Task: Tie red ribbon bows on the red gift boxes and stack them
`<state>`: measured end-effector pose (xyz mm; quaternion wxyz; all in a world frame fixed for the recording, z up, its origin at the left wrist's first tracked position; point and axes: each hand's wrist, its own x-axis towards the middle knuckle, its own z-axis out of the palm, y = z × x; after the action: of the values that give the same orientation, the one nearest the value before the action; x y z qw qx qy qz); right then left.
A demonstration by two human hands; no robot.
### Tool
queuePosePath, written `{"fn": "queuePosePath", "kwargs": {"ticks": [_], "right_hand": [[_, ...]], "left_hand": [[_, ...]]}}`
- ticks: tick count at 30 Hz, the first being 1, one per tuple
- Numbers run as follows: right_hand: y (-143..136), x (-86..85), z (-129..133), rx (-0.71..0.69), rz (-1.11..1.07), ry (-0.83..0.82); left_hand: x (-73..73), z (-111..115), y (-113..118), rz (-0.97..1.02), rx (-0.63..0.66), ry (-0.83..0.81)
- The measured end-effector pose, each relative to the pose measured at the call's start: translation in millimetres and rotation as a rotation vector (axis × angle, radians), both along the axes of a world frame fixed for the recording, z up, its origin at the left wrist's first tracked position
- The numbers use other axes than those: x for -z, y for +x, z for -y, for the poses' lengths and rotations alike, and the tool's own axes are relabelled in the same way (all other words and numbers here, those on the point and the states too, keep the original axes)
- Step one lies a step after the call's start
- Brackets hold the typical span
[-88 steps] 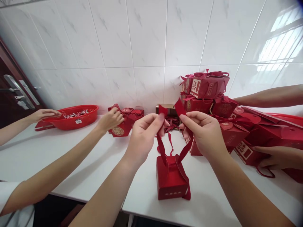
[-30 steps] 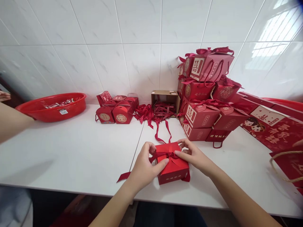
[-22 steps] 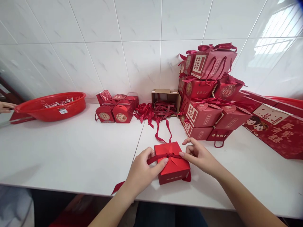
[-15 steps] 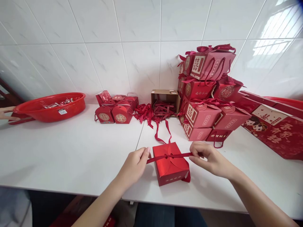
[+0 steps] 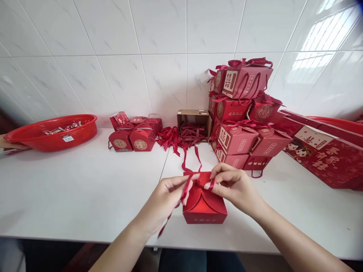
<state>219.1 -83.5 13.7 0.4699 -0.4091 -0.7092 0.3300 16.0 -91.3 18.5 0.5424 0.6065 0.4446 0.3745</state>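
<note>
A small red gift box with curved top flaps sits on the white table in front of me. Dark red ribbon crosses its top and is knotted near the middle. My left hand pinches one ribbon length at the box's left side, and a tail hangs down below the fingers. Over the right part of the lid, my right hand pinches the other length close to the knot. The fingers partly hide the knot.
Behind the box lie loose ribbons beside an open carton holding more. Stacked gift boxes rise at right, near a large red bag. Several small boxes and a red basket stand left; another person's hand touches the basket.
Both hands have moved inward from the outstretched ribbon ends to the knot. The ribbon, pulled straight before, now bends up in my fingers. The box has turned slightly to face me.
</note>
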Motion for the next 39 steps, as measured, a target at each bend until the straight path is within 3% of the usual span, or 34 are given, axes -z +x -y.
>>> {"fn": "queuePosePath", "kwargs": {"ticks": [6, 9, 13, 20, 25, 28, 32, 37, 39], "right_hand": [[-8.0, -0.6, -1.2, -0.080, 0.089, -0.088], [-11.4, 2.3, 0.2, -0.078, 0.096, -0.117], [-12.6, 1.7, 1.2, -0.077, 0.095, -0.175], [-12.4, -9.6, -4.3, -0.211, 0.261, -0.252], [-5.0, -11.7, -4.0, -0.213, 0.295, -0.278], [5.7, -6.7, -2.2, -0.165, 0.298, -0.281], [11.4, 1.3, 0.3, -0.150, 0.272, -0.305], [5.0, 1.9, 1.9, -0.143, 0.259, -0.289], [4.3, 0.6, 2.6, -0.148, 0.274, -0.285]], "left_hand": [[22.0, 19.1, 17.0, -0.596, -0.162, 0.744], [29.5, 19.5, 16.1, -0.766, -0.158, 0.901], [32.4, 11.9, 7.5, -0.719, -0.059, 0.985], [13.4, -7.4, -0.6, -0.607, 0.167, 0.973], [19.9, -6.6, -7.5, -0.437, 0.075, 0.904], [26.8, -0.1, -22.8, -0.453, -0.003, 0.880], [22.8, 7.7, -33.8, -0.482, 0.017, 0.768], [4.1, 9.3, -26.0, -0.353, 0.244, 0.441], [-1.0, 8.2, -23.5, -0.415, 0.324, 0.409]]}}
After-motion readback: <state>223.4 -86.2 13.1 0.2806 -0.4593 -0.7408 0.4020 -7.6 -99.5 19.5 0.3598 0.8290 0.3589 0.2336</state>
